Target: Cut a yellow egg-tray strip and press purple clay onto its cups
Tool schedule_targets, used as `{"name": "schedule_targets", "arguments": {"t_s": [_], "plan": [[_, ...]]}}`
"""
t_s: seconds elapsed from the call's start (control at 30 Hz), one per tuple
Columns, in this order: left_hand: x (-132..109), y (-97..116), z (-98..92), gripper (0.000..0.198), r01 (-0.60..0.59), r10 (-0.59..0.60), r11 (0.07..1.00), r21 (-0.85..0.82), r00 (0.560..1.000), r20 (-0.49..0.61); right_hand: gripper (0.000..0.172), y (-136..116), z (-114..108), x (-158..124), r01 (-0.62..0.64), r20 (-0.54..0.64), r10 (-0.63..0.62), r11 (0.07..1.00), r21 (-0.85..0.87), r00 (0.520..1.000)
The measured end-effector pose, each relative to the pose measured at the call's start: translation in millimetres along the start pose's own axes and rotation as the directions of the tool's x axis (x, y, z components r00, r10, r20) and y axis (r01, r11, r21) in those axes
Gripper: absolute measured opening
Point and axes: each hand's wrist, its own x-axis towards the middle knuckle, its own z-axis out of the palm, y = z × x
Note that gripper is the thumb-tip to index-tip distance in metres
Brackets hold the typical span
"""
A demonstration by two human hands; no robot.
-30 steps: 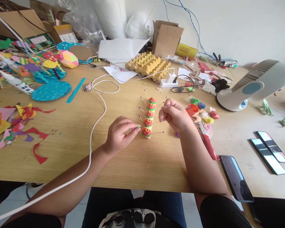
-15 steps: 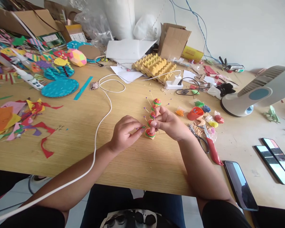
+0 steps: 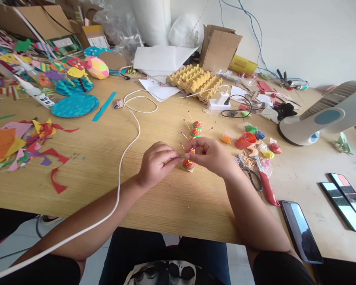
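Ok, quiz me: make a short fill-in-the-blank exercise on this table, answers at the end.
1. The left hand pinches a small, ____-coloured piece.
2. The nearest decorated figure has a mainly ____-coloured top.
3. The egg tray is ____ in colour.
4. The fan stands on the ____ side of the table.

Missing words: green; red; yellow; right.

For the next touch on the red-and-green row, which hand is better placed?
Probably the right hand: its fingers overlap the row in this view, though contact is unclear. The left hand sits left of it, pinching a small green piece.
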Motion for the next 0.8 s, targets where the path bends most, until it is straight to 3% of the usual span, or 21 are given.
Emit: {"name": "schedule_targets", "arguments": {"t_s": [0.1, 0.2, 0.33, 0.43, 0.5, 0.63, 0.73, 0.8], "plan": [[-4.1, -3.0, 0.4, 0.01, -0.05, 0.046, 0.995, 0.084, 0.998, 0.045, 0.023, -7.5, 5.9, -6.5, -0.025, -0.129, -0.016, 0.95, -0.31, 0.992], [-8.3, -6.1, -0.3, 0.01, -0.124, 0.11, 0.976, 0.178, 0.99, 0.086, 0.018, -13.1, 14.1, -12.2, -0.032, -0.135, -0.04, 0.87, -0.491, 0.99], [-9.8, -7.7, -2.1, 0.008, -0.208, 0.197, 0.953, 0.222, 0.978, 0.07, 0.011, -17.9, 19.3, -15.3, 0.001, -0.065, -0.041, 0.848, -0.53, 0.997], [-8.1, -6.6, -3.1, 0.014, -0.212, 0.21, 0.957, 0.198, 0.977, 0.032, 0.011, -19.0, 6.7, -15.2, 0.013, -0.055, -0.044, 0.886, -0.464, 0.998], [-6.7, -5.6, -3.4, 0.015, -0.158, 0.161, 0.971, 0.178, 0.987, -0.004, 0.016, -15.5, -12.0, -13.4, -0.013, -0.106, -0.033, 0.913, -0.407, 0.994], [-5.3, -7.6, -2.7, 0.011, 0.035, -0.021, 0.992, 0.117, 0.992, -0.122, 0.019, 10.1, -55.5, -1.8, -0.155, -0.343, 0.018, 0.914, -0.376, 0.939], [-5.7, -15.2, 0.6, 0.014, 0.218, -0.212, 0.976, 0.013, 0.961, -0.178, 0.018, 40.0, -72.4, 12.3, -0.232, -0.35, 0.093, 0.896, -0.379, 0.932], [-6.2, -23.2, 4.5, 0.022, 0.353, -0.365, 0.931, -0.095, 0.914, -0.175, 0.019, 58.1, -73.7, 21.2, -0.243, -0.347, 0.104, 0.889, -0.388, 0.932]]}}
